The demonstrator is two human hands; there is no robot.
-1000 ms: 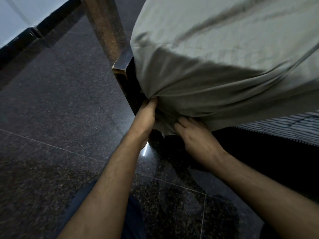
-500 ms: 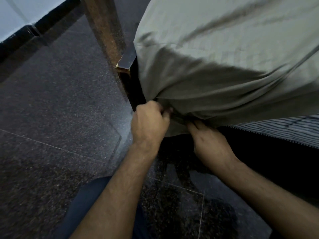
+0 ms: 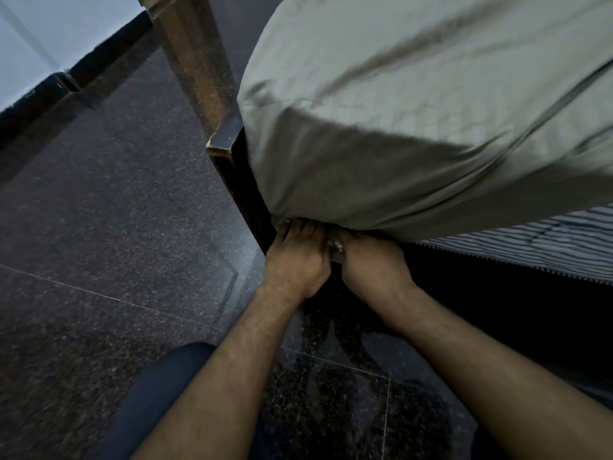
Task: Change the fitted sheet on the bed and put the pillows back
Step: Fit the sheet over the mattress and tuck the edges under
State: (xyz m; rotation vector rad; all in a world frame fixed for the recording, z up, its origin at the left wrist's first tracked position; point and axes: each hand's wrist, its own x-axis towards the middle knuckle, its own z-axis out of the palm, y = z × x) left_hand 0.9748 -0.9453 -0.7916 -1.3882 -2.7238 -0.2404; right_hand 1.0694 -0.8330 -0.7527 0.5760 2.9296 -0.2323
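A grey-green fitted sheet [image 3: 414,134] is stretched over the corner of the mattress, whose striped side [image 3: 530,240] shows bare below the sheet's hem on the right. My left hand [image 3: 297,260] and my right hand [image 3: 374,263] sit side by side directly under that corner. Both grip the bunched hem of the sheet, and a small fold of fabric shows between them. Their fingertips are hidden under the hem.
A dark wooden bed frame corner [image 3: 225,144] with a brown board [image 3: 195,61] stands just left of the mattress. Dark speckled stone floor [image 3: 116,227] spreads to the left and below. A white wall with black skirting [image 3: 99,64] runs at the top left. My knee [image 3: 159,400] is low in view.
My left hand has moved right to meet my right hand, and both have pushed up under the mattress corner. The hem now sits lower around the corner.
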